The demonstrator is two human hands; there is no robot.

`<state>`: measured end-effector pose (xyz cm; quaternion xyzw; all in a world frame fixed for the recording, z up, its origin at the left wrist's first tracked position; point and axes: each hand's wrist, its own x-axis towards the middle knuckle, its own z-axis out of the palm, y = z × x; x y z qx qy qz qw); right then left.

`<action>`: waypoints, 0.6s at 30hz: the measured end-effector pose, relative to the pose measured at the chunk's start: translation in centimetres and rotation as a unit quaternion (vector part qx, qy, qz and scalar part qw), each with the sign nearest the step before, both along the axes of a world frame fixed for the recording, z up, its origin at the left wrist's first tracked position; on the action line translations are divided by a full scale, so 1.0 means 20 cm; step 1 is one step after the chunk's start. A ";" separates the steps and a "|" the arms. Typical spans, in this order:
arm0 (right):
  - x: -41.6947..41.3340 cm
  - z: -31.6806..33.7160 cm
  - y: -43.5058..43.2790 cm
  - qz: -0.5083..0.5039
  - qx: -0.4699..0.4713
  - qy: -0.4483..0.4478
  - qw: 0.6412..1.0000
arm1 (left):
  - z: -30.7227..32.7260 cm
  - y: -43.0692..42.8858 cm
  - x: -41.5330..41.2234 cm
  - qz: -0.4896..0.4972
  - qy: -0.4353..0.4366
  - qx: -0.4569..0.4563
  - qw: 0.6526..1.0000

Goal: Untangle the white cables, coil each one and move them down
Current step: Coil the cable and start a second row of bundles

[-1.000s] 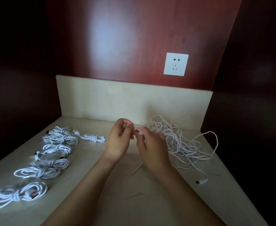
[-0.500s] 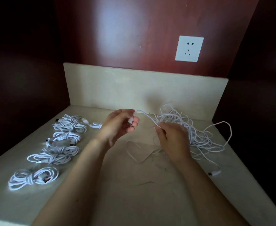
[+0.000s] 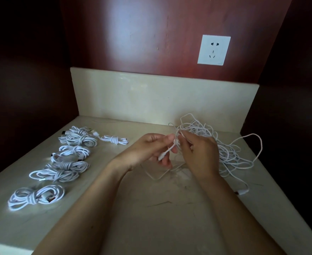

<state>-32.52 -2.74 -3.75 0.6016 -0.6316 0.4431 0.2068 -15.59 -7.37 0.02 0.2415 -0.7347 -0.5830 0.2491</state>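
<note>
The white cable (image 3: 170, 148) is in the air between the two hands, a little above the middle of the counter (image 3: 151, 221). Its short plug end points down and to the left, in front of the left palm. From there the strand goes up to the fingertips of both hands and then runs into the tangle (image 3: 227, 144).

The left hand (image 3: 149, 150) has its fingers curled, and thumb and fingers are pressed on the cable near its end. The right hand (image 3: 197, 153) is just beside it, almost touching, with the back of the hand to the viewer. Its thumb and first finger pinch the same strand at the top. How its other fingers lie, I cannot tell.

The tangle lies on the counter behind and to the right of the right hand, close to the backsplash (image 3: 151, 96). One thin loop (image 3: 156, 177) lies on the counter under the hands. A loose plug (image 3: 242, 191) rests near the right edge.

On the left side, well apart from the hands, a row of coiled bundles (image 3: 37, 196) goes from the near edge to the back. One smaller bundle (image 3: 114, 139) lies beside the far end of the row.

Above the backsplash is a red wood panel (image 3: 133, 34) with a white wall socket (image 3: 214, 50).
</note>
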 end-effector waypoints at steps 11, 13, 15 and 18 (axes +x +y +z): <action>0.05 0.00 0.01 0.020 0.007 0.006 1.000 | -0.06 -0.01 -0.07 0.025 0.053 0.058 0.997; 0.06 0.00 0.02 0.020 0.007 0.003 1.000 | -0.06 -0.01 -0.08 0.046 0.057 0.087 0.994; 0.07 0.01 0.02 0.028 0.008 0.001 1.000 | -0.05 -0.01 -0.09 0.048 0.056 0.103 0.992; 0.08 0.01 0.03 0.044 0.007 -0.018 0.999 | -0.05 0.00 -0.08 0.034 0.041 0.101 0.994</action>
